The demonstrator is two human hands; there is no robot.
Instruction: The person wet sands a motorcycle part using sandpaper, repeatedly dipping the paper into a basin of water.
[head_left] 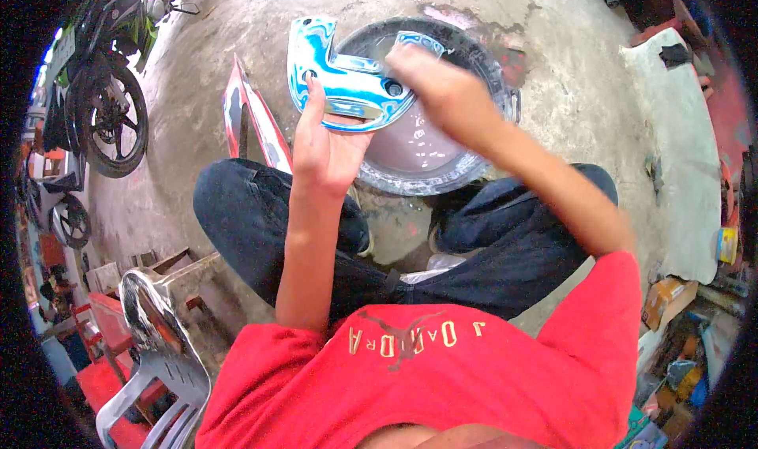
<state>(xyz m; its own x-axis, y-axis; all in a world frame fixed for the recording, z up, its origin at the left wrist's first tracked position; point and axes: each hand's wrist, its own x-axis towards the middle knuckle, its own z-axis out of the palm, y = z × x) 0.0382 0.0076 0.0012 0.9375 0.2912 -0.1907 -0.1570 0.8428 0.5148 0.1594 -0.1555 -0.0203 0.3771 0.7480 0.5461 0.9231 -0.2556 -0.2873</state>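
My left hand [324,153] grips a blue-and-white plastic panel [347,82], like a motorcycle body cover, with worn, patchy paint and a few round holes. The thumb lies over its near left side, while the other fingers are hidden underneath. At the panel's right end is my right hand [430,74], smeared by motion, its fingers curled down toward the surface. Whatever those fingers may hold is hidden. Below the panel sits a round dark basin [430,185] with cloudy water in it.
A red-and-white pointed panel [264,121] lies on the concrete floor [201,35] by my left knee. Motorcycles [114,110] stand at the far left. Nearer are a grey plastic chair [170,334] and a wooden box. A long pale panel [671,157] and a cardboard box [669,301] are on the right.
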